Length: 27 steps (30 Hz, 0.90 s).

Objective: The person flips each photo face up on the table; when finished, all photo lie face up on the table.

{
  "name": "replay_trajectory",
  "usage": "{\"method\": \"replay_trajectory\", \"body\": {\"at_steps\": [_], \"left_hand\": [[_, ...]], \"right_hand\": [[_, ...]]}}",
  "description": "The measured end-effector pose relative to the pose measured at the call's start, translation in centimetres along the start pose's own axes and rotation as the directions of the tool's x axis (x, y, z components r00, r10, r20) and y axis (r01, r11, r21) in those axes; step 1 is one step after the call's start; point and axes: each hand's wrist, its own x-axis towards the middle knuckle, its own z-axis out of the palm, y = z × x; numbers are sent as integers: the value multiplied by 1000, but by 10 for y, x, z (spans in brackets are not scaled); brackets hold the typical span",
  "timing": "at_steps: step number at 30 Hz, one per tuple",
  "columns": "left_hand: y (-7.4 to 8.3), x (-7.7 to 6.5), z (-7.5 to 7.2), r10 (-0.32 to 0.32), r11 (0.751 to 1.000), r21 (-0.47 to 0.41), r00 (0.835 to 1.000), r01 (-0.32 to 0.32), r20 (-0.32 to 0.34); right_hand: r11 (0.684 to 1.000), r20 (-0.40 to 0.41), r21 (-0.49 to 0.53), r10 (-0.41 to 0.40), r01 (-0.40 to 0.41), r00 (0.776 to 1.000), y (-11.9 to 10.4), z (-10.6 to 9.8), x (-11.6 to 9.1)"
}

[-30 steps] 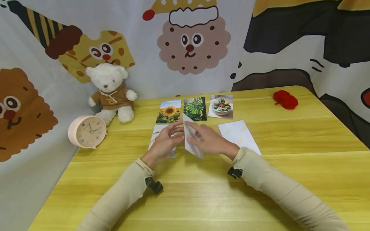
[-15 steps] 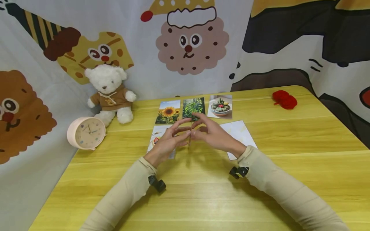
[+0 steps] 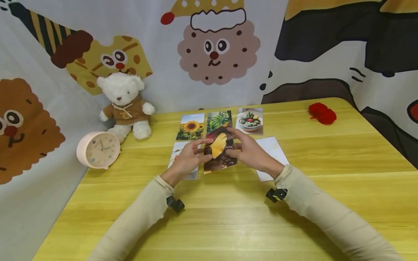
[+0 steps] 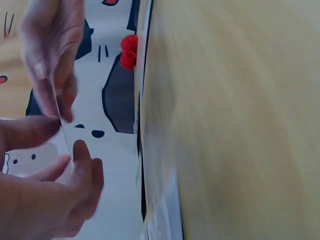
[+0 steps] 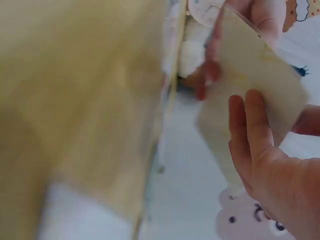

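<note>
A photo card with a yellow ginkgo leaf (image 3: 218, 145) is held up over the table, its picture facing the head camera. My left hand (image 3: 187, 157) pinches its left edge between thumb and fingers. At the opposite edge my right hand (image 3: 250, 151) grips it, thumb in front. In the right wrist view the card's pale back (image 5: 280, 82) shows, with fingers laid against it. Seen from the left wrist, the card (image 4: 63, 132) is edge-on between both hands. Its top overlaps a green-leaf card (image 3: 219, 119) lying behind.
A sunflower card (image 3: 191, 127) and a succulent-bowl card (image 3: 249, 120) lie in the back row. Partly under the left hand's view is another photo card (image 3: 175, 149); a white card (image 3: 273, 149) lies right. A teddy bear (image 3: 125, 105), alarm clock (image 3: 102, 148) and red yarn (image 3: 322, 113) stand around.
The held card was turned from its white side through edge-on, so its ginkgo picture now faces the head camera. The right hand has shifted slightly rightward; the cards on the table stay put.
</note>
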Motion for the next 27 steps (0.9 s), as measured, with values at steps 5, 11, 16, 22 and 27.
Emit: {"method": "replay_trajectory", "body": {"at_steps": [5,11,16,22,27], "left_hand": [[-7,-3,-3,26,998,60,999,-24,-28],[-7,3,-4,-18,967,254,1000,22,-20],[-4,9,-7,-50,901,431,999,48,-6],[-4,17,-8,-14,767,641,1000,2,14],[2,22,-9,-1,645,763,998,-45,59]], "right_hand": [[990,27,-112,88,-84,996,18,-2,-1],[959,42,-252,146,-131,988,23,-2,3],[935,85,-325,181,-145,980,23,0,10],[898,128,-415,213,-143,969,25,6,21],[857,134,-493,245,-150,960,24,9,25]]}}
